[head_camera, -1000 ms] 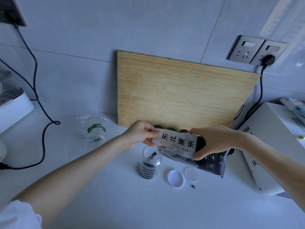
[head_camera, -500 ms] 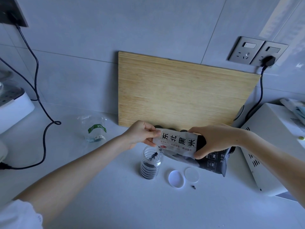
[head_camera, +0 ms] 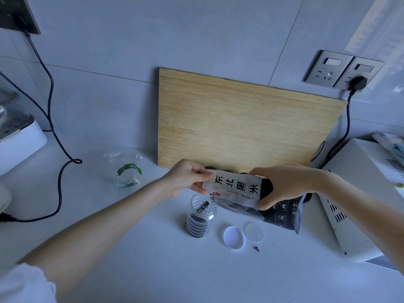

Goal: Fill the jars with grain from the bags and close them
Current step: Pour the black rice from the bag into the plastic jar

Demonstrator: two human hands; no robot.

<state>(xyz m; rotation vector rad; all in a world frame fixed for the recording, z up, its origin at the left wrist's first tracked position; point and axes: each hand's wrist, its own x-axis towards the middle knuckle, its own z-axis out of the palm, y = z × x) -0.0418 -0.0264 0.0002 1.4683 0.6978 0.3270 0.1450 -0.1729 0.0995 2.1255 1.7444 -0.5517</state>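
So that black grain streams into the ribbed clear plastic jar (head_camera: 200, 217) on the counter, left hand (head_camera: 185, 179) pinches the tilted grey-white printed bag's (head_camera: 237, 190) corner, right hand (head_camera: 284, 184) clasps its body.

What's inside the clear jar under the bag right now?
Black grain fills roughly the lower half of the jar, and a thin stream falls in from the tilted corner of the bag. The bag covers part of the jar's rim, so that edge is hidden.
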